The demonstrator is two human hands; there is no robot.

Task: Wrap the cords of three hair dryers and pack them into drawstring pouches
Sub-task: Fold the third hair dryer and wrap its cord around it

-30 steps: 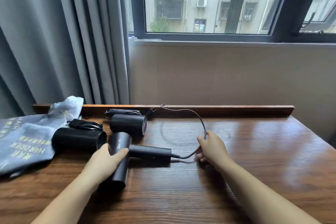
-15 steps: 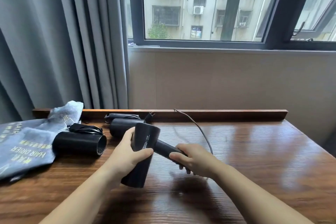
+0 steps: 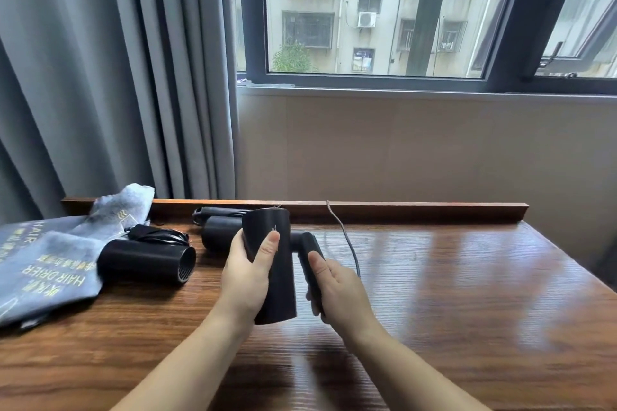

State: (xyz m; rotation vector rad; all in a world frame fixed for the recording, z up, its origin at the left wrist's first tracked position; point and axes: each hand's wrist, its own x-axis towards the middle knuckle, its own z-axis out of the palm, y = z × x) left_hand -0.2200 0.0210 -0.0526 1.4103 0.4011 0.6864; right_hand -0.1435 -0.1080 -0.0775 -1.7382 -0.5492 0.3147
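Observation:
A black hair dryer (image 3: 278, 277) is lifted above the wooden table (image 3: 450, 304), barrel upright. My left hand (image 3: 248, 280) grips the barrel. My right hand (image 3: 337, 287) is closed on its folding handle (image 3: 307, 252), which angles down beside the barrel. Its grey cord (image 3: 345, 237) runs from behind my right hand up to the table's back rail. A second black dryer (image 3: 147, 260) lies on its side at the left, with a coiled cord (image 3: 157, 233) behind it. A third dryer (image 3: 220, 233) lies behind the held one, partly hidden.
Grey drawstring pouches (image 3: 46, 260) printed with "HAIR DRIER" lie piled at the table's left edge. A raised wooden rail (image 3: 417, 208) runs along the back of the table. Grey curtains (image 3: 100, 77) hang at the left, and a window is above the wall.
The dryer was lying on the table with my right hand on its cord. Both hands have lifted it, turned the barrel upright, and my right hand has swung the handle down toward the barrel.

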